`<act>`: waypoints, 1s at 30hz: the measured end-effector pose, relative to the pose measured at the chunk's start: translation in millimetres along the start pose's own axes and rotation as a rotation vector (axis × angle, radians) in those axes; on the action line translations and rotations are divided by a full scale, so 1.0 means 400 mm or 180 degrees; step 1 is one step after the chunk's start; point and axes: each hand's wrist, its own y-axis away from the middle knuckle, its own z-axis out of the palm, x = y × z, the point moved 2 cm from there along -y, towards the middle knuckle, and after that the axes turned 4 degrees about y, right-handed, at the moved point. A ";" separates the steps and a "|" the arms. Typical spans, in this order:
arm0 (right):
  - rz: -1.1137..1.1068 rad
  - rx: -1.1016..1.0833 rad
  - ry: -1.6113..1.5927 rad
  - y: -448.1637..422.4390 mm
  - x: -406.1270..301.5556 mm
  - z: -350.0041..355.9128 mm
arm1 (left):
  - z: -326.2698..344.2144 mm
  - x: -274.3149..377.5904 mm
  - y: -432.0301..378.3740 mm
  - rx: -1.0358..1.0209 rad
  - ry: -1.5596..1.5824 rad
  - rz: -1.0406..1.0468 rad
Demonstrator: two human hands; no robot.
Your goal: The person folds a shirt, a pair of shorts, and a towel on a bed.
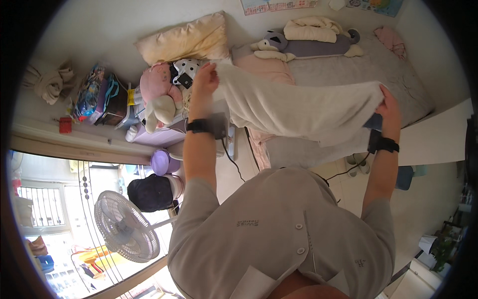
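A pale cream cloth [295, 108] hangs stretched between my two hands, sagging in folds in front of my chest. My left hand [204, 78] pinches its upper left corner. At the far right end, my right hand [388, 101] grips the other upper corner between thumb and fingers. Both wrists wear black straps with small boxes and cables. Beyond the cloth lies a bed with a grey sheet [321, 71], partly hidden by it. The cloth's lower edge hangs over the near part of the bed.
On the bed rest a long grey plush toy [317, 46] and a rolled cream quilt [312, 30]. A satin pillow [186, 39] and a pink plush toy [158, 84] are at the left. Nearby are a purple bucket [162, 162], a black bag [149, 192] and a fan [127, 226].
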 end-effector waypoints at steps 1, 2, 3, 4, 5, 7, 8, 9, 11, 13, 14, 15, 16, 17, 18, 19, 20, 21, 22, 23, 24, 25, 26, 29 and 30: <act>-0.0064 -0.0042 -0.0053 0.029 0.023 0.090 | 0.061 -0.028 0.041 -0.0142 0.0030 0.0198; -0.0152 -0.0098 -0.0032 0.053 0.048 0.162 | 0.129 -0.066 0.101 -0.0523 0.0041 0.0102; -0.0423 -0.0272 0.0268 0.046 0.074 0.179 | 0.210 -0.113 0.170 -0.0949 0.0067 -0.0022; -0.0675 -0.0465 0.0544 0.029 0.114 0.205 | 0.275 -0.158 0.234 -0.1001 -0.0062 0.0037; -0.0583 -0.0615 0.0832 0.032 0.166 0.250 | 0.313 -0.201 0.288 -0.1014 -0.0191 0.0126; -0.0542 -0.0826 0.1247 0.094 0.267 0.399 | 0.318 -0.277 0.361 -0.1107 -0.0673 0.0373; -0.0618 -0.0845 0.1376 0.141 0.310 0.465 | 0.318 -0.317 0.385 -0.1196 -0.0591 0.0356; -0.0592 -0.0905 0.1374 0.163 0.341 0.496 | 0.318 -0.351 0.406 -0.1296 -0.0507 0.0328; -0.0550 -0.0971 0.1379 0.194 0.381 0.514 | 0.333 -0.387 0.446 -0.1300 -0.0700 0.0383; -0.0292 -0.1101 0.0896 0.230 0.388 0.515 | 0.323 -0.406 0.473 -0.1291 -0.1006 0.0463; -0.0158 -0.1168 0.0653 0.245 0.390 0.514 | 0.314 -0.413 0.483 -0.1285 -0.1226 0.0523; -0.0126 -0.1302 0.0628 0.255 0.388 0.508 | 0.306 -0.416 0.493 -0.1275 -0.1443 0.0595; -0.0091 -0.1438 0.0603 0.262 0.386 0.500 | 0.298 -0.416 0.502 -0.1400 -0.1633 0.0623; -0.0054 -0.1575 0.0576 0.270 0.387 0.495 | 0.288 -0.428 0.505 -0.1480 -0.1353 0.0530; -0.0318 -0.1580 0.0853 0.281 0.388 0.495 | 0.280 -0.437 0.509 -0.1559 -0.1080 0.0445; -0.0582 -0.1585 0.1129 0.292 0.390 0.494 | 0.271 -0.444 0.511 -0.1635 -0.0806 0.0363; -0.0846 -0.1588 0.1402 0.299 0.392 0.496 | 0.258 -0.450 0.513 -0.1715 -0.0774 0.0243; -0.0804 -0.1512 0.1545 0.300 0.391 0.485 | 0.249 -0.445 0.522 -0.1808 -0.0743 0.0106; -0.0759 -0.1435 0.1687 0.298 0.385 0.464 | 0.240 -0.439 0.526 -0.1900 -0.0711 -0.0032; -0.0714 -0.1357 0.1829 0.296 0.379 0.444 | 0.230 -0.427 0.522 -0.1981 -0.0892 -0.0016; -0.0806 -0.1390 0.2028 0.298 0.371 0.429 | 0.217 -0.414 0.513 -0.2055 -0.1064 -0.0002; -0.0901 -0.1437 0.2237 0.301 0.358 0.418 | 0.204 -0.399 0.502 -0.2121 -0.1228 0.0022; -0.0996 -0.1483 0.2445 0.304 0.342 0.408 | 0.175 -0.392 0.477 -0.1860 -0.1870 0.0540; -0.0963 -0.1976 0.2893 0.347 0.260 0.408 | 0.085 -0.408 0.387 -0.1470 -0.2227 0.0619; -0.0953 -0.2087 0.2931 0.357 0.234 0.395 | 0.083 -0.419 0.378 -0.1092 -0.2283 0.0189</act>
